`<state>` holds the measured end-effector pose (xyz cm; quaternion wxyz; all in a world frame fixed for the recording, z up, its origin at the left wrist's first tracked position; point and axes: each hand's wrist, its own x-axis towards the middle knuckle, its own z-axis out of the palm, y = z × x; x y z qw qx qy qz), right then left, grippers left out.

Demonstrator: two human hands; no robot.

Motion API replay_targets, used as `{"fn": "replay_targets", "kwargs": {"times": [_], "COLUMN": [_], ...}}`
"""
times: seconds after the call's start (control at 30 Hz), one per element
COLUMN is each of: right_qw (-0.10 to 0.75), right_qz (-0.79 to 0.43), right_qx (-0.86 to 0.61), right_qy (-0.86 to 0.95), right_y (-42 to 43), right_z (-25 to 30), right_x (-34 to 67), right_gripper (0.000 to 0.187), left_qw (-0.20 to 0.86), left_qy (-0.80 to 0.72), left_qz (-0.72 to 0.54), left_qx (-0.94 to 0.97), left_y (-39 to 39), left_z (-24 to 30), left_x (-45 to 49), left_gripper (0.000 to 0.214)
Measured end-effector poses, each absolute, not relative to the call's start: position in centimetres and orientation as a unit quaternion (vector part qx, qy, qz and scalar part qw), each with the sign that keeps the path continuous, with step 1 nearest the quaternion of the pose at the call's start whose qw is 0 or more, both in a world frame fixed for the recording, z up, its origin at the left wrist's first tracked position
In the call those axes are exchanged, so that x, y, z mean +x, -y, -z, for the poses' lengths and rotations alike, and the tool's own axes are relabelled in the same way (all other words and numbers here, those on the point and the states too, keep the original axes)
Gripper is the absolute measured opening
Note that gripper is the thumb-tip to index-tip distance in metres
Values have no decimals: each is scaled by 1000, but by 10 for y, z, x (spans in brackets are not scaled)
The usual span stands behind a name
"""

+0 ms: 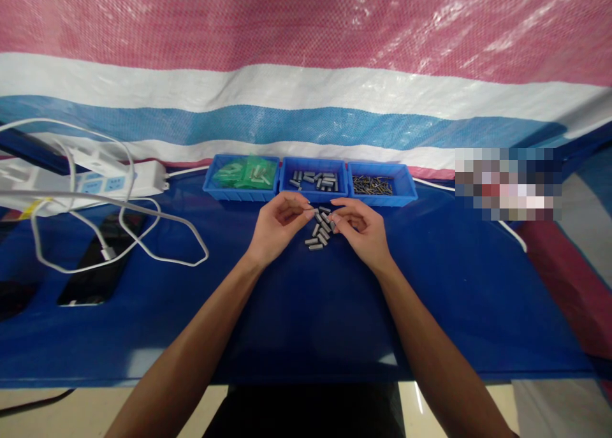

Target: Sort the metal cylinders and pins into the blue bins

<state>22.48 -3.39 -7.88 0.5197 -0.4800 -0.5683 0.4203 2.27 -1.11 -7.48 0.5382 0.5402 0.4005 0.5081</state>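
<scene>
Several small grey metal cylinders lie in a loose pile on the blue tabletop, between my two hands. At the pile's left edge is my left hand, its thumb and forefinger pinched close together; whatever they hold is too small to make out. My right hand bends in from the other side, with its thumb against a grey cylinder at the pile's right edge and its forefinger reaching over the top. Behind the pile, a blue bin contains more of these cylinders.
Left of the middle bin, another blue bin holds green plastic bags; the right one holds thin dark and brassy pins. Farther left are a white power strip, looping white cables and a black phone. A striped sheet hangs behind.
</scene>
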Motion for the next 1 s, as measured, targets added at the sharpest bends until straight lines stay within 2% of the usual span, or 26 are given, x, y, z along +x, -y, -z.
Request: {"fn": "replay_targets", "kwargs": {"times": [0.27, 0.77, 1.0], "right_qw": [498, 514, 531], "right_qz": [-434, -495, -442], "right_qx": [-460, -442, -461], "right_qy": [593, 544, 557], "right_y": [35, 33, 25], "right_z": [81, 79, 79], "right_x": [223, 216, 213], "right_gripper": [33, 29, 23], "left_qw": [567, 571, 507], "left_qy": [-399, -400, -442], "left_qz": [-505, -474, -445], "left_qx": [514, 538, 591], "left_y": [11, 14, 6], "left_z": [78, 77, 80], "left_x": [20, 23, 13], "left_gripper": [39, 36, 26]}}
